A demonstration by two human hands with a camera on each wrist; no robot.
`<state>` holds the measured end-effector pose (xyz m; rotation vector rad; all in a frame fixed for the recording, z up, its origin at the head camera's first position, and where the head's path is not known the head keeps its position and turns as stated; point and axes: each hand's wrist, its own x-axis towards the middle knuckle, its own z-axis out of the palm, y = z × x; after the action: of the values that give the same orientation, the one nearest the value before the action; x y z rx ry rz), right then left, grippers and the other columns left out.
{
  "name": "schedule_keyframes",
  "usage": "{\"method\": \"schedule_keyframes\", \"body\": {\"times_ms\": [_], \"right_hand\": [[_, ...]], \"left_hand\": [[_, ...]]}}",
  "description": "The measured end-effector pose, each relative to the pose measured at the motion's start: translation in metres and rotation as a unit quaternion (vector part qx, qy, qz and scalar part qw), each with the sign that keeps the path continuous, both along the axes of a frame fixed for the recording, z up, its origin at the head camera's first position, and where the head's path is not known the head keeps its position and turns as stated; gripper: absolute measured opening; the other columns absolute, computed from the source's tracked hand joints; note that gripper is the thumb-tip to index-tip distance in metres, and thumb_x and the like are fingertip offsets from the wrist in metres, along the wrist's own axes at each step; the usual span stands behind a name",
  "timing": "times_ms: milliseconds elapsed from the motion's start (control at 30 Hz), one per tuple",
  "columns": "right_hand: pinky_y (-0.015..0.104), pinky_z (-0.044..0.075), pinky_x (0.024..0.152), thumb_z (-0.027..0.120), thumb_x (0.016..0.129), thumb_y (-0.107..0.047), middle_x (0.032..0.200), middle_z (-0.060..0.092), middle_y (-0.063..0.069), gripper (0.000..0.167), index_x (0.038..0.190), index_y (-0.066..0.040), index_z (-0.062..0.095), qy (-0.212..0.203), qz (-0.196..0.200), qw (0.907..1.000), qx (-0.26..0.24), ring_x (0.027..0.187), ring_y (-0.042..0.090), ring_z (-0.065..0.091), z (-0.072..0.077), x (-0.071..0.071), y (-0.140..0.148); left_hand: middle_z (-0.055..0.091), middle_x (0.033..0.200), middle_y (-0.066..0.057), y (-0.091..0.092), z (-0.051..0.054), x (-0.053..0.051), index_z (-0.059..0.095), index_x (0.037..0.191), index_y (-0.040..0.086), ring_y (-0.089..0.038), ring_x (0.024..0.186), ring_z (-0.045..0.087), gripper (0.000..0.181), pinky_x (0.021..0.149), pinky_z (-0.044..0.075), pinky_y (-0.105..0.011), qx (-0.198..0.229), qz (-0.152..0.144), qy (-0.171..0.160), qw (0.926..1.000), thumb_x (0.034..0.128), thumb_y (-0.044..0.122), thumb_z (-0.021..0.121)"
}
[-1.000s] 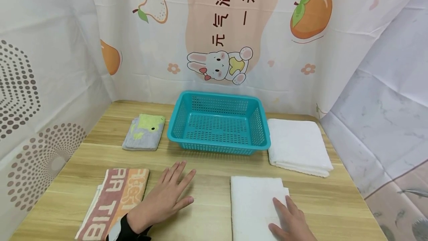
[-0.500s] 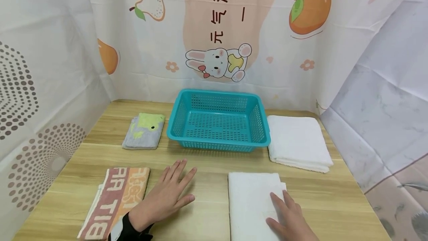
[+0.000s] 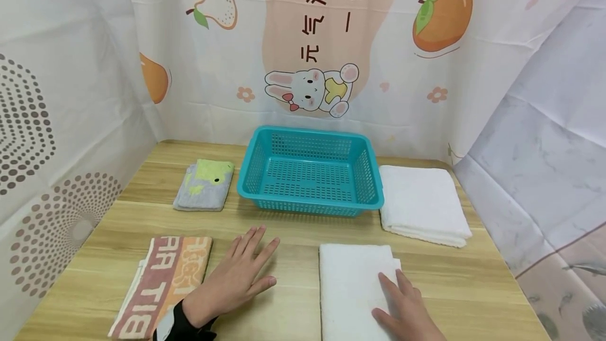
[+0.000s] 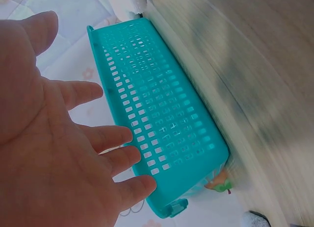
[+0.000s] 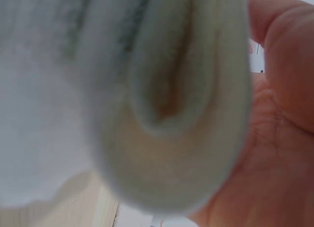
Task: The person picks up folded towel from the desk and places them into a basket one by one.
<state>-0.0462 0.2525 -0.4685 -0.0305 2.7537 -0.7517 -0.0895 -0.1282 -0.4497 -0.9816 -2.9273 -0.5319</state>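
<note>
A folded white towel (image 3: pixel 352 288) lies at the front right of the wooden table. My right hand (image 3: pixel 409 307) rests on its right part, fingers spread and thumb lying over the cloth. In the right wrist view the towel's rounded fold (image 5: pixel 167 168) is up close beside my palm (image 5: pixel 279 153), and most fingers are hidden. My left hand (image 3: pixel 236 278) is stretched out over the table, between that towel and a folded pink-and-orange towel (image 3: pixel 165 278). Its fingers (image 4: pixel 115 136) are straight, apart, and hold nothing; contact with the table cannot be made out.
A teal perforated basket (image 3: pixel 310 207) stands at the back middle with nothing in it. Left of it lies a small grey-and-green folded towel (image 3: pixel 203 188); another folded white towel (image 3: pixel 423 201) lies to its right. Printed cloths (image 3: pixel 203 83) hang behind and along both sides.
The front white towel has slid slightly left, and my right hand has moved left along with it. My left hand stays in nearly the same place. The view shifts a little.
</note>
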Motion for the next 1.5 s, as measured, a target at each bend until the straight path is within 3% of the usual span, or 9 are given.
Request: {"method": "schedule_keyframes", "body": {"times_ms": [700,1500], "right_hand": [[0.069,0.040,0.096,0.082,0.081,-0.031,0.149,0.026,0.041,0.075,0.142,0.000,0.051,-0.002,-0.002,1.0000,0.002,0.130,0.062,0.033,0.001,-0.001,-0.008],[0.068,0.042,0.094,0.082,0.080,-0.030,0.147,0.030,0.041,0.072,0.139,0.001,0.054,0.043,0.016,0.9989,0.000,0.127,0.061,0.037,0.001,-0.002,-0.017]], "left_hand": [[0.021,0.160,-0.026,0.001,-0.001,-0.001,0.034,0.156,0.014,-0.043,0.147,0.021,0.067,0.112,0.024,-0.063,0.006,0.006,0.003,1.0000,0.0998,0.043,0.056],[0.023,0.159,-0.026,0.000,-0.002,-0.001,0.034,0.156,0.013,-0.043,0.147,0.022,0.068,0.112,0.026,-0.062,0.002,0.008,0.014,0.9999,0.0993,0.043,0.057]]}}
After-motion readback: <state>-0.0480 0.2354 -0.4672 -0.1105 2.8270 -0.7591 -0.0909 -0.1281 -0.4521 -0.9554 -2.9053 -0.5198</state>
